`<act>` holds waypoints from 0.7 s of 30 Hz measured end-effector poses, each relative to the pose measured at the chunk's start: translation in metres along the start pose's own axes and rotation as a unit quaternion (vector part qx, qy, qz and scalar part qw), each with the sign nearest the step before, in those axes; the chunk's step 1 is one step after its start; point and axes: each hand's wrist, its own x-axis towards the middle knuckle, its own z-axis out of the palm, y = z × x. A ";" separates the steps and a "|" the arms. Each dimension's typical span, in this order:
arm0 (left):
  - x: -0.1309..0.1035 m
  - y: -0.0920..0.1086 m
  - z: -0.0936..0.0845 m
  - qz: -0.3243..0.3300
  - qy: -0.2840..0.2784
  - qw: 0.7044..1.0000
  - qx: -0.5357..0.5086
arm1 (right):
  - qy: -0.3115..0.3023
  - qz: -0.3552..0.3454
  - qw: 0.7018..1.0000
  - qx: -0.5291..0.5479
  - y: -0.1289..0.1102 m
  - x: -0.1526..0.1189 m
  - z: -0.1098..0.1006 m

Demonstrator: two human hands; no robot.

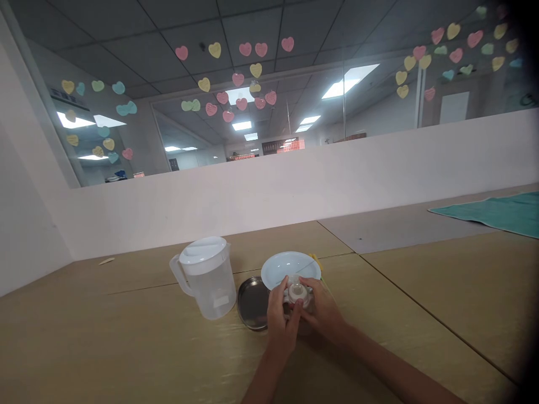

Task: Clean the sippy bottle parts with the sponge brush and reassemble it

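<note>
Both hands close round a small baby bottle (298,292) with a clear teat and a pale collar, held in front of the bowl. My left hand (281,317) grips its left side, fingers curled along it. On the other side my right hand (326,311) wraps it, with fingertips near the collar. The bottle's lower part is mostly hidden by the hands. Just behind is a white bowl (275,265), with a thin stick-like thing across it. A shallow metal tray (251,303) lies left of my left hand, partly covered by it.
A clear plastic pitcher (210,286) with a white lid stands left of the tray. Something yellow (316,261) shows at the bowl's right edge. A teal cloth (497,212) lies far right on the wooden table (126,342). A low white wall (269,193) runs behind.
</note>
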 end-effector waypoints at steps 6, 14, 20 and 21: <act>0.001 0.004 0.000 -0.023 0.007 0.999 -0.048 | 0.006 0.008 1.000 -0.007 -0.002 0.001 -0.001; 0.004 0.001 -0.001 -0.040 0.014 0.996 -0.075 | 0.005 -0.001 1.000 -0.005 -0.003 0.002 -0.001; 0.006 -0.005 -0.001 -0.046 0.025 0.994 -0.092 | 0.006 0.014 1.000 0.012 -0.005 0.002 -0.001; 0.006 -0.006 0.000 -0.047 0.029 0.994 -0.092 | 0.006 0.016 1.000 0.015 -0.005 0.002 0.000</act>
